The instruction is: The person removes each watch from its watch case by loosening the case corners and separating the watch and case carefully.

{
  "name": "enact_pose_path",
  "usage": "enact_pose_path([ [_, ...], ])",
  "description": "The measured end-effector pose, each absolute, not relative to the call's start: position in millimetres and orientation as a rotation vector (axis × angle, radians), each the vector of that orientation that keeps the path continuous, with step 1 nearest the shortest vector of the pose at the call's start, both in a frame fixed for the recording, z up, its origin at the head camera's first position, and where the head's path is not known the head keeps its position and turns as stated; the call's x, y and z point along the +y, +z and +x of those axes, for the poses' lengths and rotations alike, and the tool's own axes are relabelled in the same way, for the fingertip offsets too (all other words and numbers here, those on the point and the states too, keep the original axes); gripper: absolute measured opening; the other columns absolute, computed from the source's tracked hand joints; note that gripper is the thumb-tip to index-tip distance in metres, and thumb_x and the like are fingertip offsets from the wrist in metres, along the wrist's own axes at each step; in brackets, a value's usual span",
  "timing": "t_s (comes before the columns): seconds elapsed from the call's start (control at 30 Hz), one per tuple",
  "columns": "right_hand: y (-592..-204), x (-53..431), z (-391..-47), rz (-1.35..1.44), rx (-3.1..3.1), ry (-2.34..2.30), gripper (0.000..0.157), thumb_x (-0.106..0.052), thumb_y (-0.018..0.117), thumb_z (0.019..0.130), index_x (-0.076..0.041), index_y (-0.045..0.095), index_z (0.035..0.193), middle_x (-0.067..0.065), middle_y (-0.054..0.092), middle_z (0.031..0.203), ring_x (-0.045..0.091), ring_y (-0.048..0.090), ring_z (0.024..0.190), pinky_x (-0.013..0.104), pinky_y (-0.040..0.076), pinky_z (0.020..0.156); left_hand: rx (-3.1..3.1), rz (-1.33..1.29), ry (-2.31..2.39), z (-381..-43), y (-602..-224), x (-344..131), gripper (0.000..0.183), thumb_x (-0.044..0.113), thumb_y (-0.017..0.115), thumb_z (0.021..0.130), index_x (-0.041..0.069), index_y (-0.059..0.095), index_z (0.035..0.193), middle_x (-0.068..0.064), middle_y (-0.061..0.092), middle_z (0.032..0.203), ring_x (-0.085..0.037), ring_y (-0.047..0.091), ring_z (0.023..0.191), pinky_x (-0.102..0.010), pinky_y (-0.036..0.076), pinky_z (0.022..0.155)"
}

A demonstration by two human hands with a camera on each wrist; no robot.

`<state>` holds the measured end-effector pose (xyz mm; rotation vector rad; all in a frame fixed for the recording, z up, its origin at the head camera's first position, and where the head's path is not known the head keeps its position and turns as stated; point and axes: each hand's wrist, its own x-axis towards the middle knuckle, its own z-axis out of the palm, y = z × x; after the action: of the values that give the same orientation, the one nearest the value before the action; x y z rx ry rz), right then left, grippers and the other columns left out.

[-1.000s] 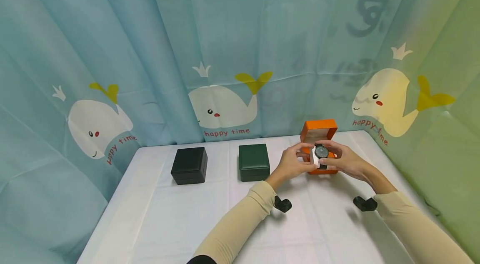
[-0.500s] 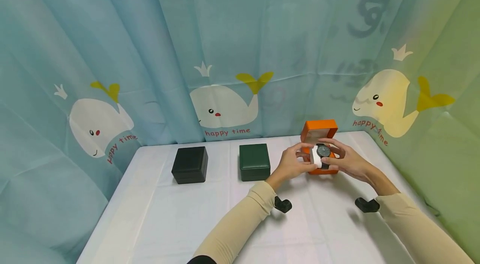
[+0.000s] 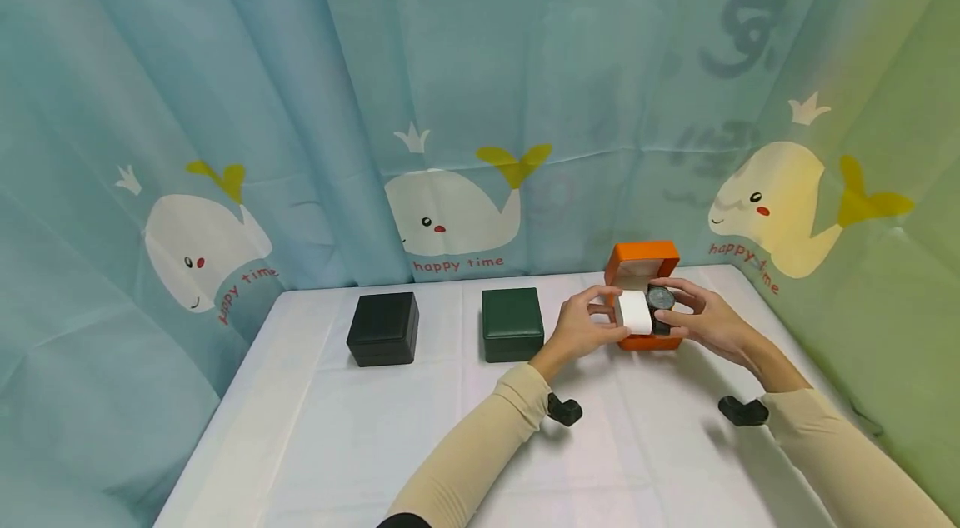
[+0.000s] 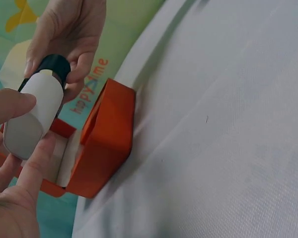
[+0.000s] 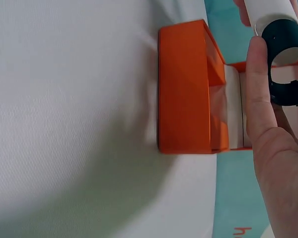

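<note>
"While a person's left hand (image 3: 581,326) pinches a white cushion (image 3: 635,313) between thumb and fingers, the right hand (image 3: 711,320) pinches a dark watch (image 3: 661,298) just beside it, above the right side of a bench (image 3: 375,445)."

"Is the watch's strap (image 5: 280,32) around the cushion?"

"The head view puts the two side by side. Seen from the wrists, the looped strap lies at the cushion's end; whether it circles the tip, I cannot tell."

"What sits closest to the wrists?"

"Beige sleeves (image 3: 480,432) cover the forearms, and a small black fitting (image 3: 742,411) juts out near each cuff."

"And behind the hands?"

"An orange box (image 5: 184,94), standing with its lid (image 3: 647,251) raised and pale lining showing. From the head camera, cushion and watch appear against its front."

"Farther along?"

"A green box (image 3: 512,325), closed, rests to the left of the hands; a closed black box (image 3: 383,329) lies beyond it, well apart from the orange one. White cloth covers the bench."

"The backdrop?"

"A blue-green curtain (image 3: 465,53), printed with crowned whales and the words 'happy time' in red."
</note>
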<state>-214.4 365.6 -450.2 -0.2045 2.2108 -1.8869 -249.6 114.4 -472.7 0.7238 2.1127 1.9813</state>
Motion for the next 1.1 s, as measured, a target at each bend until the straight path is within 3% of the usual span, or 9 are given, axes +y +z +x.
enact_pose_path([
  [0.17, -450, 369, -213, -0.175, 2.231, -1.881, 0.061, -0.012, 0.067, 0.101, -0.010, 0.040, 0.155, 0.021, 0.037, 0.146, 0.016, 0.066, 0.107, 0.033, 0.058, 0.089, 2.104, 0.688, 1.996, -250, -475, 112, 0.053, -0.004, 0.086, 0.078, 0.016, 0.070, 0.125, -0.018, 0.063, 0.126, -0.035, 0.070, 0.108, -0.022, 0.058, 0.076],
  [0.47, -455, 372, -213, -0.164, 2.230, -1.881, 0.059, -0.010, 0.068, 0.100, -0.007, 0.042, 0.153, 0.017, 0.053, 0.134, 0.019, 0.066, 0.107, 0.041, 0.059, 0.087, 2.133, 0.631, 2.043, -251, -479, 111, 0.057, -0.005, 0.087, 0.077, 0.017, 0.070, 0.126, -0.014, 0.065, 0.125, -0.023, 0.072, 0.100, -0.025, 0.059, 0.079],
  [0.67, -460, 373, -213, -0.169, 2.171, -1.900, 0.060, -0.009, 0.065, 0.102, -0.008, 0.038, 0.155, 0.022, 0.053, 0.132, 0.023, 0.067, 0.101, 0.045, 0.061, 0.082, 2.155, 0.615, 2.030, -252, -481, 111, 0.056, -0.003, 0.087, 0.077, 0.019, 0.070, 0.126, -0.009, 0.064, 0.125, -0.026, 0.072, 0.102, -0.024, 0.058, 0.078],
  [0.83, -463, 374, -212, -0.207, 2.141, -1.895, 0.061, -0.009, 0.062, 0.103, -0.011, 0.034, 0.157, 0.017, 0.055, 0.127, 0.022, 0.066, 0.090, 0.050, 0.060, 0.083, 2.168, 0.596, 2.023, -252, -481, 110, 0.055, -0.003, 0.087, 0.077, 0.019, 0.071, 0.125, -0.008, 0.065, 0.124, -0.027, 0.072, 0.102, -0.024, 0.058, 0.078],
  [1.1, -461, 374, -213, -0.250, 2.153, -1.861, 0.057, -0.008, 0.061, 0.104, -0.004, 0.037, 0.155, 0.015, 0.051, 0.131, 0.025, 0.068, 0.100, 0.057, 0.056, 0.086, 2.175, 0.619, 2.045, -253, -484, 109, 0.054, -0.003, 0.087, 0.076, 0.018, 0.072, 0.123, -0.013, 0.066, 0.123, -0.024, 0.072, 0.101, -0.024, 0.058, 0.076],
])
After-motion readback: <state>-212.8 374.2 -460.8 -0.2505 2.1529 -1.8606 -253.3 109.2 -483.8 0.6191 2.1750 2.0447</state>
